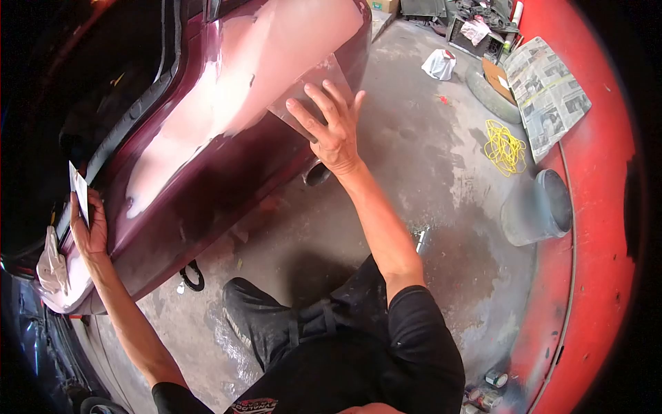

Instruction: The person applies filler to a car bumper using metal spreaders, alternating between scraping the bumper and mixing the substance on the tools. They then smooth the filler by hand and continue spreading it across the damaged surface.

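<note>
My right hand (334, 131) lies with spread, stretched fingers over a thin greyish sheet (321, 72) against the rear corner of a maroon car body panel (207, 179). Pale pink and white patches (227, 90) cover much of that panel's upper part. At the far left, my left hand (91, 224) is closed round a stiff-looking white sheet (81, 191), held up beside the car's dark opening. A crumpled light cloth or plastic piece (52, 263) rests just below it on the body's edge.
An exhaust tip (317, 174) shows beneath the car. To the right stand a grey bucket (538, 208), a yellow cord (505, 147), a tyre (491, 93) and newspaper (549, 93) against a red vehicle body (600, 276). A white bag (439, 64) sits on the concrete floor (407, 159).
</note>
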`<action>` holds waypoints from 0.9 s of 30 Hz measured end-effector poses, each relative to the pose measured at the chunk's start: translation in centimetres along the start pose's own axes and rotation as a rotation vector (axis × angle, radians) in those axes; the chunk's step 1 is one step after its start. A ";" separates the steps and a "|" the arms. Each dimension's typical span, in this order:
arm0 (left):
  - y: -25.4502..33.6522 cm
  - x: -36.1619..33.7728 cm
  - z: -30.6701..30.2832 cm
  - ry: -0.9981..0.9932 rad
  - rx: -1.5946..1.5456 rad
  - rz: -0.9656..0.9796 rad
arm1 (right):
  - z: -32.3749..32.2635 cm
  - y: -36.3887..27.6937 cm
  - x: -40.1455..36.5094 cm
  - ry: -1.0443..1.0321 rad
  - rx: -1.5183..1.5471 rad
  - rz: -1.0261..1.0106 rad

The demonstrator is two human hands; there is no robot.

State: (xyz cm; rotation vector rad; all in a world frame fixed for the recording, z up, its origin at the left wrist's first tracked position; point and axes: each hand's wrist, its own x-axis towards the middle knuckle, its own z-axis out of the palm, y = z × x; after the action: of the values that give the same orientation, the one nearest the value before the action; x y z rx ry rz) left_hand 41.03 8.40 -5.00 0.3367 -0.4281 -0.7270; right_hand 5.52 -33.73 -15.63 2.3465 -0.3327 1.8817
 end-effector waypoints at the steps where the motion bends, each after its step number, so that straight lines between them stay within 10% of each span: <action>1: -0.1 -0.1 0.2 0.012 0.003 0.008 | 0.6 0.0 -0.4 0.000 0.003 0.005; 27: -0.6 -0.4 0.7 -0.010 0.089 0.028 | 1.7 -4.4 -1.8 -0.007 -0.031 0.002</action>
State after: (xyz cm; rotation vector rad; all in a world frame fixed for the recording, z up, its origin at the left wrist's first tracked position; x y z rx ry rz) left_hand 40.11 8.10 -4.80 0.4100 -0.4745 -0.6835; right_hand 7.82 -29.66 -17.55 2.3340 -0.3625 1.8562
